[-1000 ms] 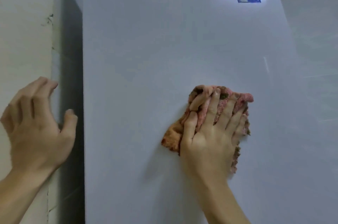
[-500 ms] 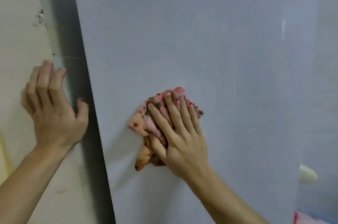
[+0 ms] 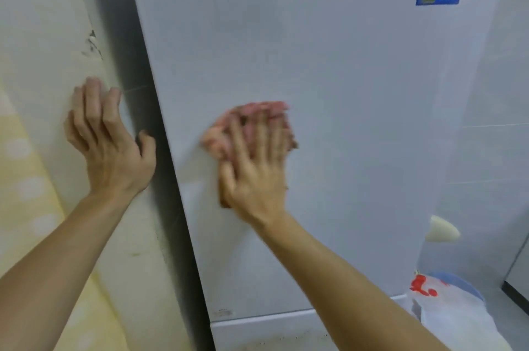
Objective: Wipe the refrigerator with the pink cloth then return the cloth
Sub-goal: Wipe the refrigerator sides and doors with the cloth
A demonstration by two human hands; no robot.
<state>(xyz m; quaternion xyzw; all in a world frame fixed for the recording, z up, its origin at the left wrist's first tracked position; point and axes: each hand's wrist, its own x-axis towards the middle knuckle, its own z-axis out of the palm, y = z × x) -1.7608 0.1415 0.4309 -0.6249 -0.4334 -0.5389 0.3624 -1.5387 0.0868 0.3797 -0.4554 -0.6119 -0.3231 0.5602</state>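
— The left hand (image 3: 111,147)?
— Raised at the left, back toward the camera, fingers loosely bent and spread, thumb out to the right; holding nothing. Forearm bare, rising from the lower left corner.
— And the right hand (image 3: 257,173)?
— Raised too, blurred, laid flat with straight, slightly spread fingers over the pink cloth (image 3: 220,135), pressing it. Forearm bare, stretched up from the lower right, wrist nearly straight.
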